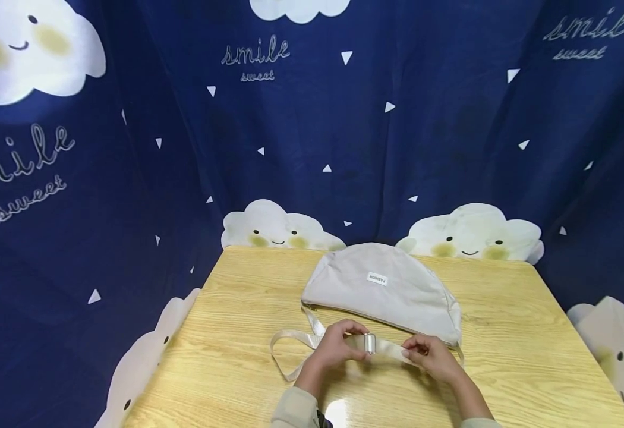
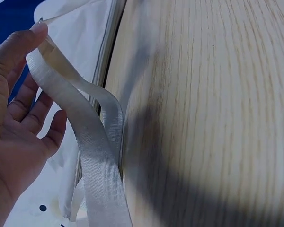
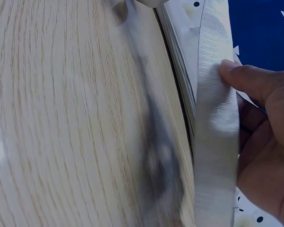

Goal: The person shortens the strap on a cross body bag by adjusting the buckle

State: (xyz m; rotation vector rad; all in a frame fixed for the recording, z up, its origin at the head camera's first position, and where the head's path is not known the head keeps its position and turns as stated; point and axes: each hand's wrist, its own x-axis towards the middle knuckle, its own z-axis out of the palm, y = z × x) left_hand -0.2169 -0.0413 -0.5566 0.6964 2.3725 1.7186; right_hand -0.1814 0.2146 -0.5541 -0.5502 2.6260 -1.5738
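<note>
Just in front of the pale bag, its strap ran from the left hand, which gripped it at the metal buckle, to the right hand, which pinched it farther along. Leftward, it trailed in a slack loop. The bag lay on the wooden counter; beyond hung a dark blue cloud-printed curtain.
</note>
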